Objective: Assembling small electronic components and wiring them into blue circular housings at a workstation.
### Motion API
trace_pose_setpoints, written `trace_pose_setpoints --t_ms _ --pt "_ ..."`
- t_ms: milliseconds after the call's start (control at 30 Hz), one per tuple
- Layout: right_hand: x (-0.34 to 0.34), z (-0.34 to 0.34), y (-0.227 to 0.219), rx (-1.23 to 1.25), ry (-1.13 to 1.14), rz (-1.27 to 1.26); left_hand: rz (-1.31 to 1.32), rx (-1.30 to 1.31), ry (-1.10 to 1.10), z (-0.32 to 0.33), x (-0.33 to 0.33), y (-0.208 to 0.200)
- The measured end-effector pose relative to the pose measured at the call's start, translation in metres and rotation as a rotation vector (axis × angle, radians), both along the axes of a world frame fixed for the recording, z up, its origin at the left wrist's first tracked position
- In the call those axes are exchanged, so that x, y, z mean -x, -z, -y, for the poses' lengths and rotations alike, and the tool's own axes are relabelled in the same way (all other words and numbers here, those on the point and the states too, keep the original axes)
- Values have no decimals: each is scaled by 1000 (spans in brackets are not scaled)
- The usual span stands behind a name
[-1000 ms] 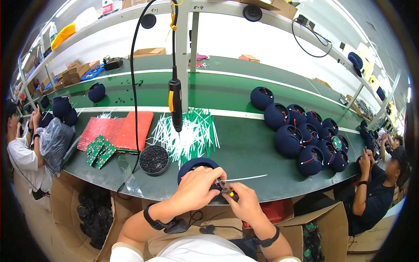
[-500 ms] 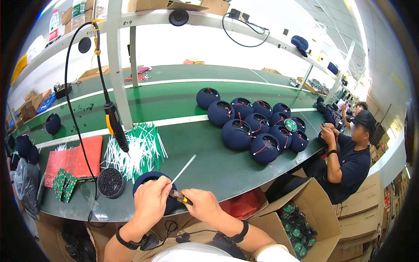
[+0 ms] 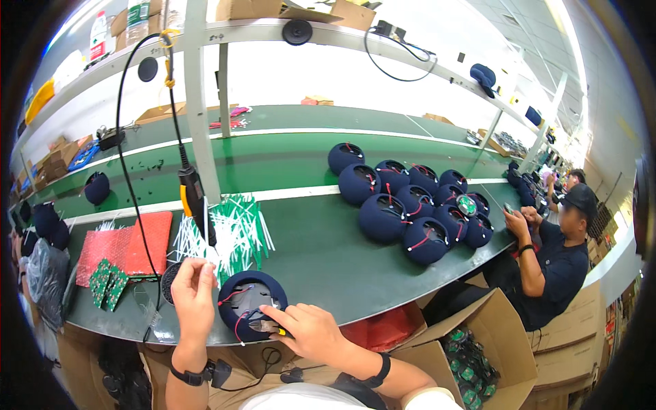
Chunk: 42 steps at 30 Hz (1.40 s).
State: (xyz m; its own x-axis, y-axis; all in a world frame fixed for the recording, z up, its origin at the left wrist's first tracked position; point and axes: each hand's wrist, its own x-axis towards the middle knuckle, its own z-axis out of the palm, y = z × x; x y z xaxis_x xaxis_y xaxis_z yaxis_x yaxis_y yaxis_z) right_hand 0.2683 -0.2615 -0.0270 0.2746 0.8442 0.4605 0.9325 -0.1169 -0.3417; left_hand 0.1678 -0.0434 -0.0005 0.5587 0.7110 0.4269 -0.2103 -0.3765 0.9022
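A round navy shell (image 3: pixel 277 285) stands at the near edge of the bench, its grey inside and red wires facing up. My right hand (image 3: pixel 311 331) is closed round diagonal cutters (image 3: pixel 264 326) with yellow-and-black handles, the jaws over the shell's near rim. Left of the shell, my left hand (image 3: pixel 193 294) is raised, thumb and fingers pinching a thin white cable tie piece (image 3: pixel 206 222) that points upward. Behind that hand lies a pile of white cable ties (image 3: pixel 239 229), and a black tub (image 3: pixel 168 281) is partly hidden by it.
An electric screwdriver (image 3: pixel 195 198) hangs over the cable ties. Several navy shells (image 3: pixel 383 217) stand together on the right. Green circuit boards (image 3: pixel 107 283) and red bubble wrap (image 3: pixel 149 242) lie left. A co-worker (image 3: pixel 567 253) sits at right, behind an open carton (image 3: pixel 506 328).
My left hand has moved left and up, off the shell, carrying the white cable tie piece. The cutters stay in my right hand at the shell, whose inside is now uncovered.
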Motion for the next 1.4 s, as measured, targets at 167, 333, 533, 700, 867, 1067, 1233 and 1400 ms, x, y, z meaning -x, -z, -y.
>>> trace_pose_setpoints --t_ms 167,333,533,700,867,1067,1233,1400 --pt "-4 -2 5 -62 3 -17 -78 193 15 -34 -2 37" --pt "-10 8 0 -10 63 -29 -165 272 62 -16 11 66" --pt "-43 13 -3 -77 287 -107 -272 253 75 7 17 89" --pt "-71 14 -10 -183 398 -128 -307 107 5 13 17 92" --pt "-117 39 0 -113 748 -45 -275 -22 -41 18 21 92" --pt "-155 32 38 112 688 142 -301 -106 -31 24 17 82" --pt "-123 22 2 -176 477 24 -296 -57 -60 24 24 77" --pt "-89 3 -34 163 355 -212 -314 -153 -57 21 25 79"
